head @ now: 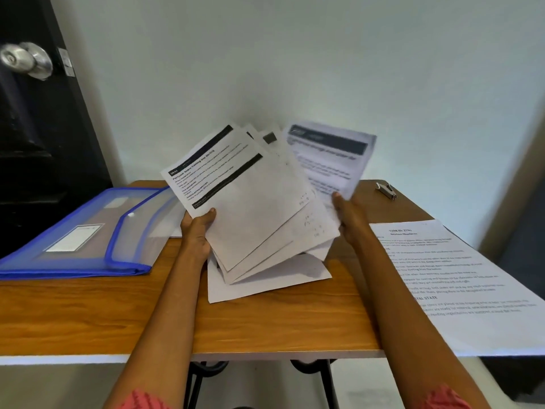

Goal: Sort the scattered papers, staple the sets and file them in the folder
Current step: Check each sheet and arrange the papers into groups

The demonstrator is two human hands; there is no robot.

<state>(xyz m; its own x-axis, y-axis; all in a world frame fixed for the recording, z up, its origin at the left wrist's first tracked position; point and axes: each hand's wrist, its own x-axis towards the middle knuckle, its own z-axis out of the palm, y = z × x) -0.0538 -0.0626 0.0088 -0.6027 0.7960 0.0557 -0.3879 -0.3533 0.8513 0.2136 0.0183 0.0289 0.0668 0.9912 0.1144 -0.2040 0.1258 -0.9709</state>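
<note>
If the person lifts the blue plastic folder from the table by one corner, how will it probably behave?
The blue folder looks thin and translucent, so it would likely flex and sag. It lies flat and seems nearly empty, so probably light. Its smooth plastic may slide easily on the wooden table.

A plain room at home or a small office. A wooden desk point(88, 314) stands against a bare white wall point(295, 69). A dark door point(38, 143) with a round metal knob point(28, 59) is beyond its far left corner.

Left hand point(197, 231) grips fanned papers point(259, 208); right hand point(349, 216) holds blurred sheet point(330, 160); folder point(85, 231) left.
</note>
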